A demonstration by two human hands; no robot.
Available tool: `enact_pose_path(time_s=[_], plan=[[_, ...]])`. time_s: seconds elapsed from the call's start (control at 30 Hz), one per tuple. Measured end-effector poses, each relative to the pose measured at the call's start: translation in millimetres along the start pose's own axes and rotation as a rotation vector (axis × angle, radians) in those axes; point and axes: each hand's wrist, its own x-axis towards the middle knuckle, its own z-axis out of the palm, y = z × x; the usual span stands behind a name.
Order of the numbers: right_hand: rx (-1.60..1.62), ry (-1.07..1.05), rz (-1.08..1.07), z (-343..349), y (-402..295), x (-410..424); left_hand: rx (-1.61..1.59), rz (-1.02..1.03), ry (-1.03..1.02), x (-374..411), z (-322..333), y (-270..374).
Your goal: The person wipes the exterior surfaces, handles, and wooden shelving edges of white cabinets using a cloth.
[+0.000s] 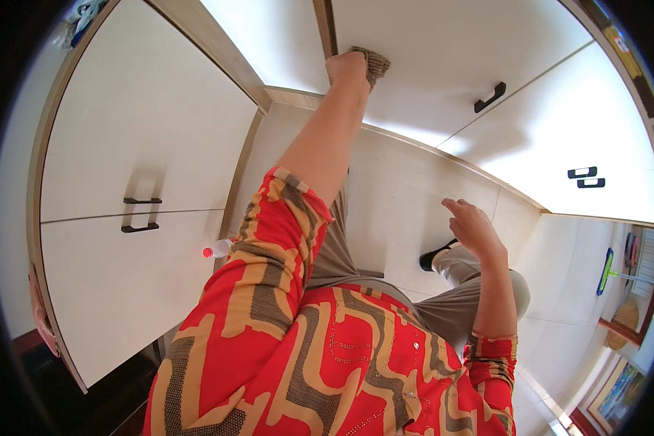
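My left hand (347,68) is stretched far forward, closed around a brown ribbed cloth (377,64). The cloth lies against the white cabinet door (441,49) ahead, near that door's left edge. Its far part sticks out beyond my knuckles, while my palm and most fingers are hidden. Nothing is in my right hand (473,226), which hovers over the tiled floor (398,180) near my bent right knee. Its fingers point forward and left, with the thumb side a little apart. A black bar handle (489,98) sits on the door, to the right of the cloth.
White cabinet doors (141,125) with black handles (141,200) line my left side. A clear plastic bottle (220,248) with a red cap is by their base, partly behind my sleeve. Far right are a green mop head (606,271) and a framed picture (616,395).
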Motion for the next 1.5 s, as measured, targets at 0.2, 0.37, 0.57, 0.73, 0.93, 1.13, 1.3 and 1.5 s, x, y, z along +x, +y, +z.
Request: enact_pose_path(time_s=[0.2, 0.37, 0.57, 0.73, 0.93, 1.13, 1.3, 1.5], plan=[[-0.011, 0.027, -0.001, 7, 15, 11, 0.103, -0.17, 0.166, 100, -16, -42], [0.065, 0.032, 0.029, -1, -2, 8, -0.028, -0.101, -0.01, 22, -18, 16], [-0.007, 0.017, -0.051, 7, -3, 12, -0.113, -0.049, -0.024, 16, -19, 11], [-0.004, 0.002, -0.034, 6, -5, 13, 0.074, -0.201, 0.136, 33, -19, -13], [0.016, 0.036, -0.048, 4, 2, 21, 0.246, -0.119, 0.026, 53, -24, -23], [0.011, 0.025, -0.029, 6, -1, 12, -0.121, -0.106, -0.16, -14, -1, 11], [0.028, 0.004, -0.036, 1, -7, 11, 0.466, 0.2, -0.244, 82, -35, -27], [0.033, 0.032, 0.002, -1, 9, 9, 0.439, -0.011, -0.099, 102, -26, -19]])
